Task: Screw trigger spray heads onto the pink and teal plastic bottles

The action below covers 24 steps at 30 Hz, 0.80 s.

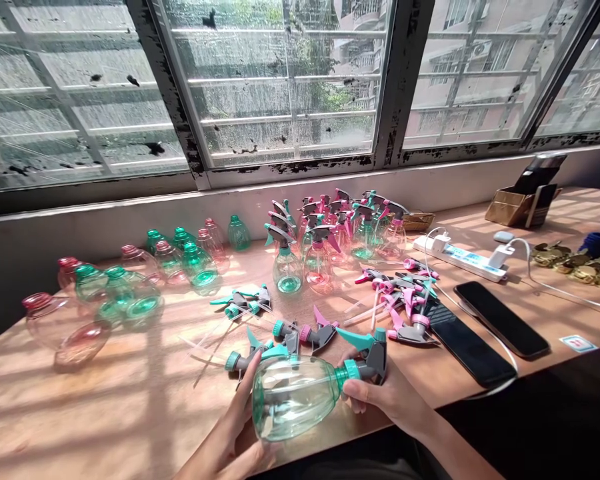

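A clear green spray bottle [300, 397] lies on its side in the air over the table's front edge, its grey and teal trigger head fitted on the neck. My left hand [243, 417] cups the round base end. My right hand [375, 393] grips the teal collar at the neck, thumb on the near side. Just beyond the bottle are loose trigger heads, among them a teal-collared one [240, 360] and a pink-collared one [320, 332]. More loose pink and grey trigger heads [405, 300] are piled to the right, with thin clear tubes.
Open green and pink bottles [195, 263] stand at the left. Assembled spray bottles [325, 260] cluster at the back middle. Two phones [503, 319], a white power strip [460, 259] with cables, a cardboard holder [513, 203] and gold-coloured pieces [575, 263] are at the right.
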### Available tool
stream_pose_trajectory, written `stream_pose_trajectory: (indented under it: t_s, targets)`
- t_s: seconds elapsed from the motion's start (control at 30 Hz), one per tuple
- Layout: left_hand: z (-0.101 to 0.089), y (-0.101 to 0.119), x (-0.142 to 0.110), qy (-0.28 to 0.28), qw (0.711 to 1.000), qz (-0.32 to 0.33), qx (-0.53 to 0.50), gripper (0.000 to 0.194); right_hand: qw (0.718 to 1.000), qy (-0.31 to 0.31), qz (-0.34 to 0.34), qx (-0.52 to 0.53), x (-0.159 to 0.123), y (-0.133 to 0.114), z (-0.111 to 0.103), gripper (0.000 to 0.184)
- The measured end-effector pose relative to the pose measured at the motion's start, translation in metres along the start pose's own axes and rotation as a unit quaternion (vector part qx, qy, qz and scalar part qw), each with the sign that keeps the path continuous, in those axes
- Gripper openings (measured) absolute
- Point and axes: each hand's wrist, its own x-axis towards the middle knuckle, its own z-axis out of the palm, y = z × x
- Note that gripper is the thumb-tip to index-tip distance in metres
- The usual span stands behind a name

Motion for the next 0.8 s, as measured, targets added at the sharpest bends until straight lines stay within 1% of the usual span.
stream_pose_trajectory:
  t_s: [0.13,0.27,0.37,0.5,0.6,0.73,0.8]
  targets:
    - [0.003,0.001,0.003,-0.011,0.999,-0.027,-0.026,0.103,1.0,-0.002,0.017,-0.002,-0.001,0.002,-0.001,0.059]
    - [-0.001,-0.003,-0.003,0.008,0.999,-0.036,-0.019,0.092,0.999,-0.015,0.029,-0.033,-0.002,0.003,-0.003,0.06]
    - [-0.005,-0.004,-0.007,-0.005,0.999,-0.043,-0.026,0.089,0.999,-0.019,0.019,-0.037,0.0,0.005,-0.004,0.056]
    - [-0.005,0.002,-0.003,0.007,1.0,0.022,-0.004,0.079,0.999,-0.027,-0.006,-0.019,0.004,0.008,-0.004,0.052]
    - [-0.002,0.003,0.0,0.005,0.998,0.067,-0.002,0.078,1.0,-0.016,-0.011,-0.015,0.006,0.008,-0.003,0.054]
    - [0.002,-0.001,0.002,0.019,0.997,0.071,0.018,0.081,1.0,0.024,-0.015,-0.01,0.004,0.002,0.002,0.064]
    - [0.004,-0.003,0.002,0.029,0.997,0.073,0.016,0.081,0.999,0.03,-0.013,-0.017,0.003,0.0,0.004,0.064]
